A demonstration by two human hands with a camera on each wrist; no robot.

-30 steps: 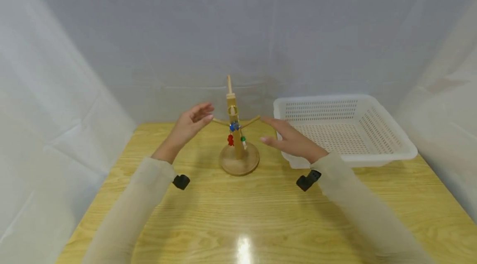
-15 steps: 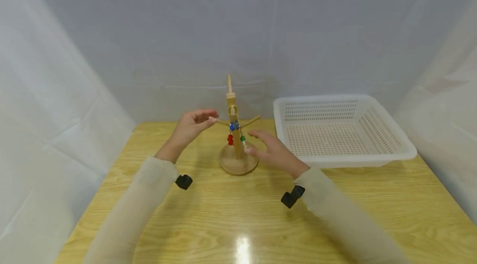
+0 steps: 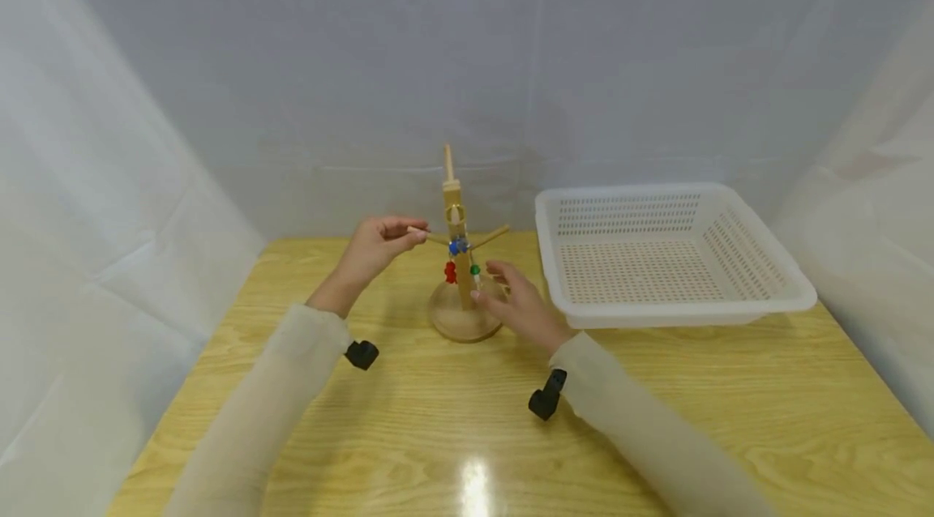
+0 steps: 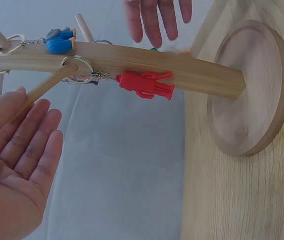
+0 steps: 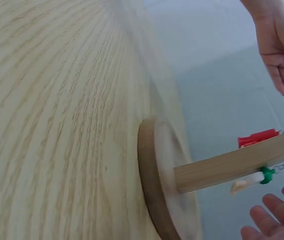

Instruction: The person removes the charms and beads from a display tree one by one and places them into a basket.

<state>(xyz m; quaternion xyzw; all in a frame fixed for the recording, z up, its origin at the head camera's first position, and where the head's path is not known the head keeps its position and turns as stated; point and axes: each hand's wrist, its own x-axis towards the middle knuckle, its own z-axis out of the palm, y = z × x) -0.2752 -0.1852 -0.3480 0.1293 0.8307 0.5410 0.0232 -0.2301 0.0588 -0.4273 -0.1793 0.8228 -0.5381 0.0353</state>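
Note:
A wooden stand with pegs rises from a round base on the table. My left hand pinches the left peg near its end between thumb and forefinger, its other fingers loosely extended. On that peg hangs a red figure keychain by its ring. A blue figure keychain hangs from the peg facing me. My right hand, fingers spread and slightly bent, is close beside the green and white keychain hanging from the right peg.
A white perforated plastic basket stands on the right side of the wooden table. Pale sheeting encloses the back and sides. A gold-coloured ring hangs high on the post.
My right hand has moved left and down from the right peg's tip to beside the green and white keychain. My left hand has moved slightly right and closed its fingertips on the left peg.

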